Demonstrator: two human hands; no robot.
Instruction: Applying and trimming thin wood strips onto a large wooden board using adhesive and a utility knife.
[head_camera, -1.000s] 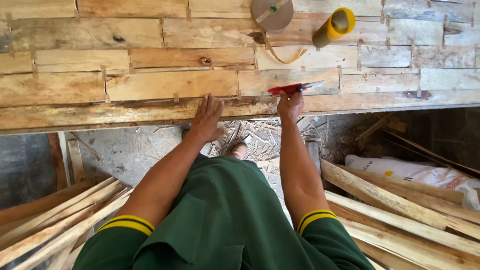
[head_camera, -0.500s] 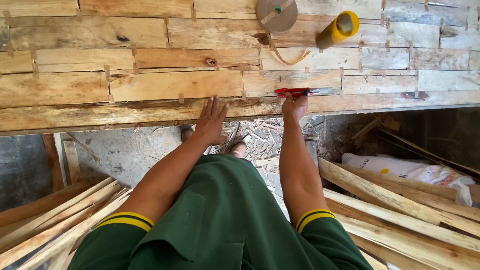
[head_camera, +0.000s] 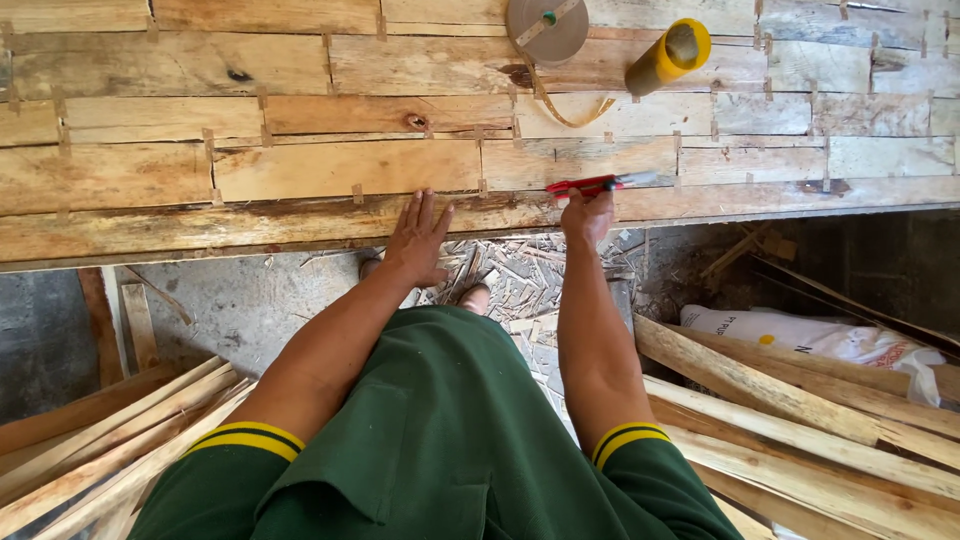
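Fingers of the right hand (head_camera: 588, 215) are clamped around a red-handled utility knife (head_camera: 600, 184), its grey blade end pointing toward 3 o'clock and lying along the near edge of a panel of joined wood strips (head_camera: 340, 168) that covers the desk. The left hand (head_camera: 418, 240) lies flat at about 9 o'clock from the knife, fingers together and extended, palm pressing the front edge of the panel with nothing held. The knife sits just where a seam between two strips meets the edge — small paper tape tabs (head_camera: 357, 193) bridge such seams all across the boards. By the look of it, the step in hand is trimming or scoring at that joint while the free hand steadies the work; a next move would call for a steady draw of the blade along the seam, with the bracing hand kept well apart from the cutting line. At 12 o'clock from the knife, near the far side of the panel, lie a roll of brown paper tape (head_camera: 546, 28) with a loose tail curling toward the worker, and just beside it, at 1 o'clock, a yellow cylinder (head_camera: 668, 57) on its side. Below the desk — offcut slats (head_camera: 800, 400) stacked at 5 o'clock, more slats at 8 o'clock, a white sack (head_camera: 830, 340) and wood scraps on the floor.
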